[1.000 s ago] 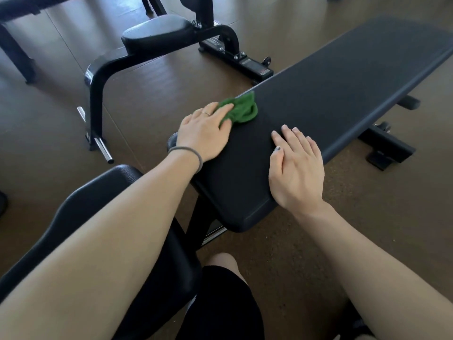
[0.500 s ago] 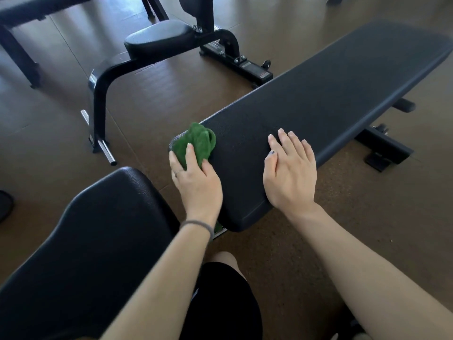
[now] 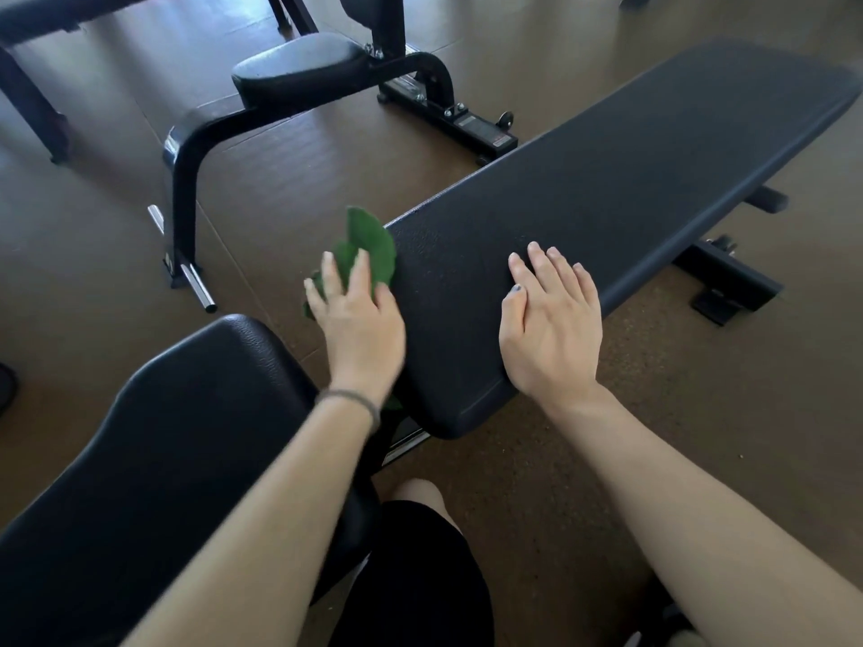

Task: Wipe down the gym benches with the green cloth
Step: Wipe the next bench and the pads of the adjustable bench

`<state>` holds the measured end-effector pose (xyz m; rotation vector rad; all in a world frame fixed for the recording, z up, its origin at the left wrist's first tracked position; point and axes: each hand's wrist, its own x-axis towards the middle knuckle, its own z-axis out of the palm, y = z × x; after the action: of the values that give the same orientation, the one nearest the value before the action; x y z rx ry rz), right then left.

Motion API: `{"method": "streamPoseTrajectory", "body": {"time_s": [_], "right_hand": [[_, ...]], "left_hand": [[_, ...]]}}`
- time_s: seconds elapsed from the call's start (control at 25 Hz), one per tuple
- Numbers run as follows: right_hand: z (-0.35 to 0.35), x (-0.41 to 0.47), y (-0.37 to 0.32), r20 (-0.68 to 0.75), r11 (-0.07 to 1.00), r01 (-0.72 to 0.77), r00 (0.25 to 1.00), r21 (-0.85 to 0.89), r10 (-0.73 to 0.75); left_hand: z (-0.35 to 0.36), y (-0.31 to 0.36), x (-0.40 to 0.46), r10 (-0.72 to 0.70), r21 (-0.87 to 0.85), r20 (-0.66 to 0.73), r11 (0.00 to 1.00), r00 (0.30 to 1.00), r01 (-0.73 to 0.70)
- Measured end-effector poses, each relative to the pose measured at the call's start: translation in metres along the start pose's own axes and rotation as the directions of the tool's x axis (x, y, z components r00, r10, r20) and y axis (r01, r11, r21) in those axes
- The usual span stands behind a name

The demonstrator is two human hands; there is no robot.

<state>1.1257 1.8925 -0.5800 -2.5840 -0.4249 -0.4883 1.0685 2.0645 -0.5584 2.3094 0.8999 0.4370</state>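
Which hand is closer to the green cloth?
Left. The left hand presses the green cloth against the bench side; the right hand lies flat on top, apart from it.

Soft, dim daylight comes from the top of the frame, laying pale bluish glare on the floor [image 3: 196, 49] at upper left. Shadows are faint and diffuse. The left hand [image 3: 359, 329] and green cloth [image 3: 371, 247] are motion-blurred; the right hand [image 3: 551, 329] is sharp. Wide-angle distortion bends the edges.

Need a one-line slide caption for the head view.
Left hand presses green cloth against flat black padded bench's side edge; right hand rests flat on top.
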Motion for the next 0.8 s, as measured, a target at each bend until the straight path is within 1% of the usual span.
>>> {"method": "streamPoseTrajectory", "body": {"time_s": [0.04, 0.08, 0.12, 0.16, 0.24, 0.28, 0.32, 0.36, 0.4, 0.44, 0.52, 0.56, 0.6, 0.68, 0.72, 0.8], "right_hand": [[0.0, 0.0, 0.0, -0.005, 1.0, -0.004, 1.0, 0.004, 0.004], [0.0, 0.0, 0.0, -0.008, 1.0, -0.005, 1.0, 0.011, 0.005], [0.0, 0.0, 0.0, -0.011, 1.0, -0.007, 1.0, 0.025, 0.007], [-0.001, -0.001, -0.001, -0.011, 0.999, -0.012, 1.0, 0.042, 0.013], [-0.003, 0.001, -0.001, -0.007, 0.997, -0.029, 1.0, 0.071, 0.03], [-0.004, 0.001, -0.002, 0.001, 0.996, -0.037, 0.999, 0.081, 0.037], [-0.005, 0.001, -0.002, 0.02, 0.996, -0.039, 0.999, 0.084, 0.037], [-0.007, 0.001, -0.002, 0.047, 0.996, -0.037, 0.998, 0.083, 0.033], [-0.009, 0.002, -0.002, 0.076, 0.996, -0.029, 0.997, 0.081, 0.023], [-0.01, 0.003, 0.0, 0.106, 0.997, -0.023, 0.994, 0.08, 0.014], [-0.013, 0.005, 0.003, 0.149, 0.994, -0.033, 0.989, 0.108, 0.017], [-0.016, 0.006, 0.003, 0.166, 0.988, -0.047, 0.986, 0.145, 0.022], [-0.02, 0.008, 0.004, 0.193, 0.977, -0.07, 0.981, 0.203, 0.03], [-0.033, 0.012, 0.009, 0.266, 0.936, -0.116, 0.964, 0.331, 0.025], [-0.039, 0.013, 0.014, 0.291, 0.922, -0.119, 0.957, 0.369, 0.008], [-0.049, 0.014, 0.028, 0.305, 0.921, -0.103, 0.952, 0.376, -0.018]], "left_hand": [[0.003, 0.002, -0.027, 0.108, 0.062, 0.016, 0.992, 0.994, -0.109], [0.004, 0.003, -0.05, 0.187, 0.12, 0.053, 0.974, 0.981, -0.192], [0.003, 0.005, -0.062, 0.236, 0.172, 0.113, 0.952, 0.965, -0.253], [0.002, 0.007, -0.06, 0.277, 0.214, 0.172, 0.926, 0.945, -0.311], [0.002, 0.012, -0.025, 0.329, 0.305, 0.255, 0.865, 0.909, -0.399], [0.003, 0.017, -0.003, 0.331, 0.337, 0.286, 0.844, 0.899, -0.417], [0.002, 0.023, 0.014, 0.301, 0.354, 0.316, 0.842, 0.9, -0.406], [0.003, 0.027, 0.022, 0.274, 0.367, 0.341, 0.842, 0.899, -0.396], [0.006, 0.031, 0.017, 0.28, 0.371, 0.353, 0.834, 0.893, -0.408], [0.01, 0.032, 0.002, 0.321, 0.375, 0.353, 0.812, 0.879, -0.447], [0.007, 0.026, -0.046, 0.459, 0.337, 0.348, 0.752, 0.817, -0.566], [0.002, 0.02, -0.066, 0.509, 0.312, 0.347, 0.729, 0.787, -0.609], [-0.002, 0.015, -0.077, 0.525, 0.294, 0.357, 0.722, 0.773, -0.626], [-0.004, 0.018, -0.067, 0.519, 0.285, 0.398, 0.714, 0.757, -0.639], [-0.001, 0.024, -0.055, 0.514, 0.302, 0.412, 0.702, 0.753, -0.645], [0.015, 0.041, -0.027, 0.472, 0.327, 0.433, 0.712, 0.768, -0.622]]}}
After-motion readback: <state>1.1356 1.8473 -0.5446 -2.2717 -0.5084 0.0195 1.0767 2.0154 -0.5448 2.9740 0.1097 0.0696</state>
